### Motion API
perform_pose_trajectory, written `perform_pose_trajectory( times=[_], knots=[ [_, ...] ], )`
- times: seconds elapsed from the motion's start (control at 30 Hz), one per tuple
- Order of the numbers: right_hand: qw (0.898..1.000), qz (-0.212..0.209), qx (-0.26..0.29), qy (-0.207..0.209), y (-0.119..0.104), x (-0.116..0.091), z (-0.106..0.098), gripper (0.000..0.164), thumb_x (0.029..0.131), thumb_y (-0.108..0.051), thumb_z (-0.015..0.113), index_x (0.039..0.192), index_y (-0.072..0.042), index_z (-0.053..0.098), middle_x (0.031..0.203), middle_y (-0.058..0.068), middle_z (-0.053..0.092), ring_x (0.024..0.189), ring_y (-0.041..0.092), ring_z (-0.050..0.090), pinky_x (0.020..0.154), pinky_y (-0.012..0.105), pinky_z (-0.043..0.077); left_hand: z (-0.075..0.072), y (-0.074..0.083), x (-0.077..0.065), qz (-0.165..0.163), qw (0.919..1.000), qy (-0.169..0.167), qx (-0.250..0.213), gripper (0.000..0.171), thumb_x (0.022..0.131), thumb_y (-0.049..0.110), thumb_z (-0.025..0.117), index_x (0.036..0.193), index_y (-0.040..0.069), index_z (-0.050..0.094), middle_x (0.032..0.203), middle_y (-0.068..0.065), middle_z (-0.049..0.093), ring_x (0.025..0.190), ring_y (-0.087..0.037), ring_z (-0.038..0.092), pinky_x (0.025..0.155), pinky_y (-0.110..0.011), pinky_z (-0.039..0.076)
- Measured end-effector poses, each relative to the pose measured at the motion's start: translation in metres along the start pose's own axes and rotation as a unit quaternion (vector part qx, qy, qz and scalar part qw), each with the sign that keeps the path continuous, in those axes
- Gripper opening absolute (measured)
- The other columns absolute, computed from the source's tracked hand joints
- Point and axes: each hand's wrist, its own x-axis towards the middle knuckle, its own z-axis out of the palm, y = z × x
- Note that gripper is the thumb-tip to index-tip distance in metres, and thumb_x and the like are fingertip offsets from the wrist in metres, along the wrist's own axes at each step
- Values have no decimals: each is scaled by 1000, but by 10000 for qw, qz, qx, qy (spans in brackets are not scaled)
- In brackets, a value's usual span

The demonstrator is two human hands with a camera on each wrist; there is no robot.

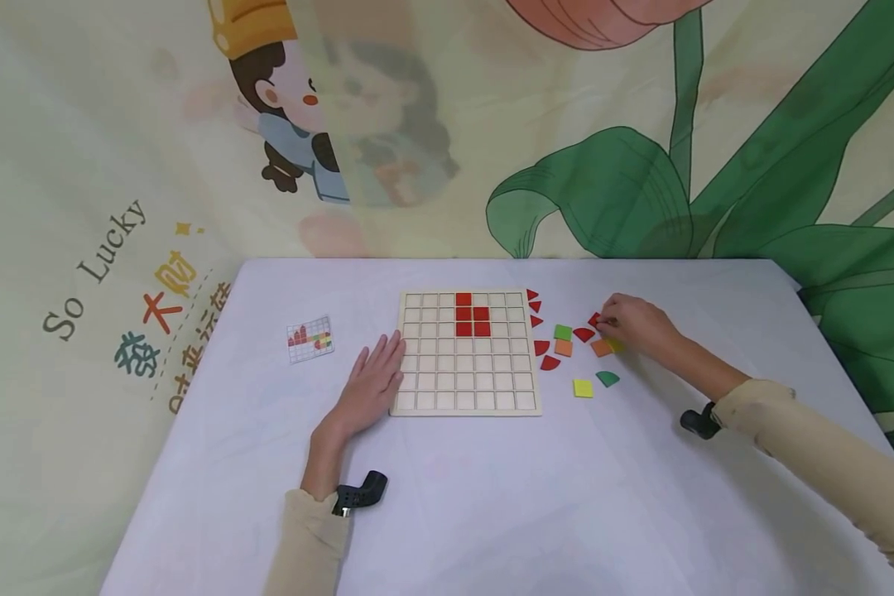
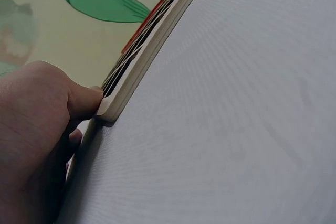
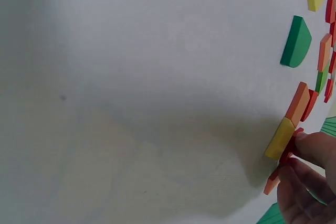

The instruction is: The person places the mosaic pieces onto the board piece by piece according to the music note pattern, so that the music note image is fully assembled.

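Five red squares [image 1: 482, 329] sit together near the far edge of a wooden grid board [image 1: 427, 382] on a white-covered counter [image 1: 447, 505], as a person's left hand [image 1: 368, 385] lies with straight fingers along the board's left side, its thumb touching the near corner. To the board's right, the right hand [image 1: 641, 323] pinches a red piece [image 3: 291, 149] between thumb and finger, just beside a yellow piece [image 3: 280, 138]. Several red wedges [image 1: 550, 362] lie between that hand and the board, near a green square [image 1: 562, 332] and an orange square [image 1: 563, 348] that lie side by side. Closer to the person are a yellow square [image 1: 583, 388] and a green wedge [image 1: 608, 378]. Left of the board, near the left hand, rests a small card [image 1: 310, 339] printed with coloured shapes on a grid.
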Motion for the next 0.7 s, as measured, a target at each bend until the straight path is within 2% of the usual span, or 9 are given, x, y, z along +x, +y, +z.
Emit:
perform_pose_trajectory(
  times=[0.23, 0.4, 0.5, 0.57, 0.7],
  knots=[
    [9996, -128, -218, -137, -5, -6, 3, 19, 87, -9, 71, 104, 1, 68, 99, 16, 62, 91, 27, 60, 80, 38, 60, 0, 0, 0, -28, 10000, 9, 3, 56, 104, 26, 35, 155, 10, 17, 165, -4, 9, 154, -26, 4, 124, -50, 1],
    [9998, -72, -193, 82, -7, -8, 4, 22, 87, -9, 71, 106, 1, 67, 98, 17, 64, 92, 28, 61, 80, 39, 60, -2, 1, 0, -22, 10000, -14, 39, 56, 105, 27, 33, 155, 9, 17, 165, -4, 9, 154, -27, 3, 124, -49, 1],
    [9997, -75, -72, 221, -9, -7, 3, 26, 87, -11, 72, 109, 2, 67, 104, 18, 65, 95, 30, 61, 82, 41, 59, -2, 1, -1, -22, 10000, -40, 28, 56, 105, 27, 33, 155, 10, 16, 165, -4, 8, 154, -26, 3, 124, -49, 1],
    [9993, -199, 60, 301, -12, -4, 0, 28, 87, -11, 72, 112, 1, 67, 108, 18, 65, 98, 30, 62, 83, 42, 59, -2, 1, -1, -19, 10000, -34, 32, 56, 105, 26, 33, 155, 10, 17, 165, -4, 9, 154, -26, 3, 124, -49, 1],
    [9964, -726, 293, 323, -27, 5, -3, 30, 86, -12, 73, 114, -3, 67, 114, 15, 65, 105, 28, 61, 86, 41, 58, -2, 2, 0, -21, 10000, -13, 17, 56, 105, 26, 34, 155, 10, 17, 165, -4, 9, 154, -26, 4, 124, -49, 1]
  ],
)
